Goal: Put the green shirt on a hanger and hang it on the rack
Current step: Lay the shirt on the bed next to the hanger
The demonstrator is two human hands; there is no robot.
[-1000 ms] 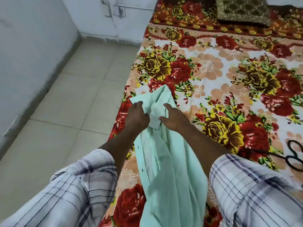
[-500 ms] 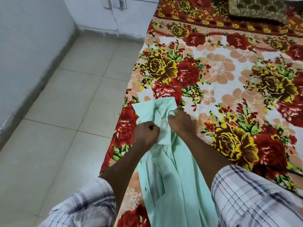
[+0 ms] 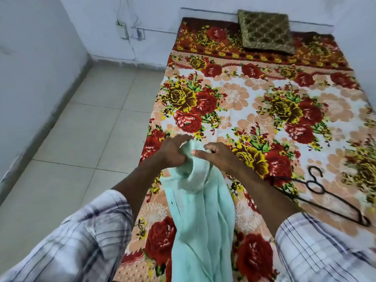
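The pale green shirt (image 3: 201,216) hangs bunched from both my hands over the near edge of the flowered bed. My left hand (image 3: 173,152) grips its top edge from the left, fingers partly spread. Beside it, my right hand (image 3: 216,154) pinches the collar area from the right. A dark wire hanger (image 3: 325,194) lies flat on the bedspread to the right of my right forearm, hook pointing away from me. No rack is in view.
The bed (image 3: 254,94) with its red and yellow floral cover fills the right side. An olive patterned cushion (image 3: 266,31) sits at its far end. Beige tiled floor (image 3: 77,143) runs along the left, bounded by pale walls.
The shirt's flat collar end has been lifted off the bed and gathered into a bunch between my hands. The view has tilted up, showing the hanger and the cushion.
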